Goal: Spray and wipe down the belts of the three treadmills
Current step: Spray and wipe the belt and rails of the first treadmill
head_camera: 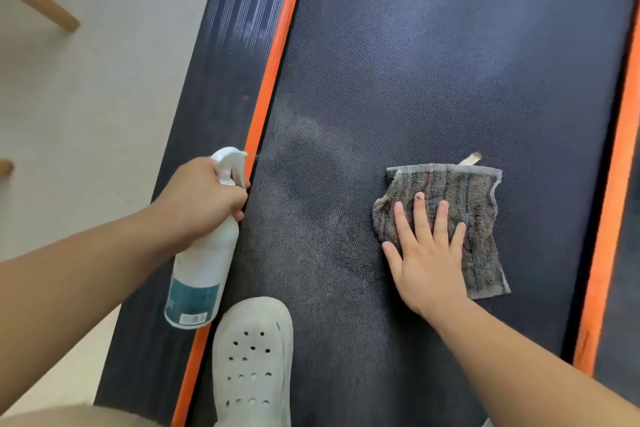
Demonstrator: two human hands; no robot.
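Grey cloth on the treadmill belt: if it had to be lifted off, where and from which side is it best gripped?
Probably the far hemmed edge near the loop tag, pinched from above on the far side. The grey cloth lies flat on the belt, and the right hand presses its near left part with straight fingers, leaving that edge bare.

Your left hand (199, 196) is curled round the neck of the spray bottle (202, 267), with the forearm entering from the lower left. A finger appears to be on the trigger but is mostly hidden. Your right hand (427, 253) lies palm down on the cloth (474, 211), fingers straight and spread, forearm from the lower right.
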